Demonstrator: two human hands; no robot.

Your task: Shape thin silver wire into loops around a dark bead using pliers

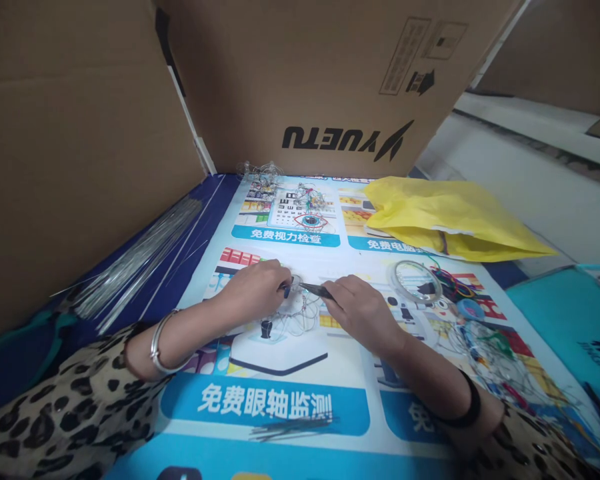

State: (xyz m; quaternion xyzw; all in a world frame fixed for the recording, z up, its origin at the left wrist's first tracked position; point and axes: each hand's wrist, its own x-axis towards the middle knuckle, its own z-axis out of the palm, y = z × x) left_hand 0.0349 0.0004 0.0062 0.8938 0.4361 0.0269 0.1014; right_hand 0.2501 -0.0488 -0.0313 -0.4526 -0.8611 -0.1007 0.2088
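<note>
- While your right hand (360,307) is wrapped around the dark pliers (317,291), its fingers are curled in tight, and the tip points at your left hand. You can't tell from here whether the tip bites anything.
- Your left hand (260,290) has its fingers bent close together, and they seem to pinch one end of the wire shape (300,317). A small dark bit shows by the fingertips, too blurry to name.
- The wire shape, thin and loopy, is near the middle of the desk, between your two hands.
- If the pliers slip off the thin wire, they could nip your left fingers, because the tip is so near them.
- If you squeeze or twist too hard, the loops could bend flat or the wire could snap.
- If your left pinch is loose, the shape could spin round.
- Short wires (293,428) lie by the near edge, so a sleeve could sweep them off.
- Long wires (140,257) lie along the left edge, and their ends could poke your arm.
- Toward the right edge, the tape roll (396,275) touches or nearly touches colored strings (453,283), which could snag and tangle.
</note>
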